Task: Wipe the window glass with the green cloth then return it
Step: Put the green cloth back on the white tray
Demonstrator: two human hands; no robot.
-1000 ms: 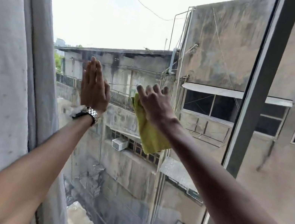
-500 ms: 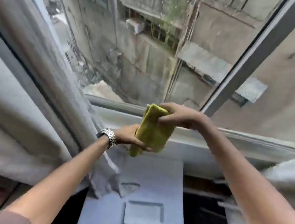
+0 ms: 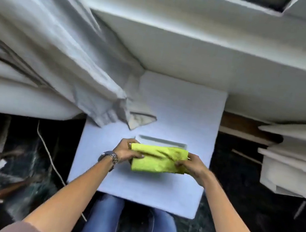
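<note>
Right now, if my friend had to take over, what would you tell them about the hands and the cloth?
Left hand: gripping the left end of the green cloth.
Right hand: gripping its right end.
The cloth is folded and held just above the small white tray on the white table, below the window sill.
Done: no wiping is going on; the glass is out of view.
Left: lay the cloth down, probably on the tray, and let go.

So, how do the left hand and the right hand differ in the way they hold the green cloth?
The left hand grips the left end of the green cloth; the right hand grips the right end. The left wrist wears a metal watch; the right wrist is bare. Both hold the cloth low over the white tabletop.
</note>
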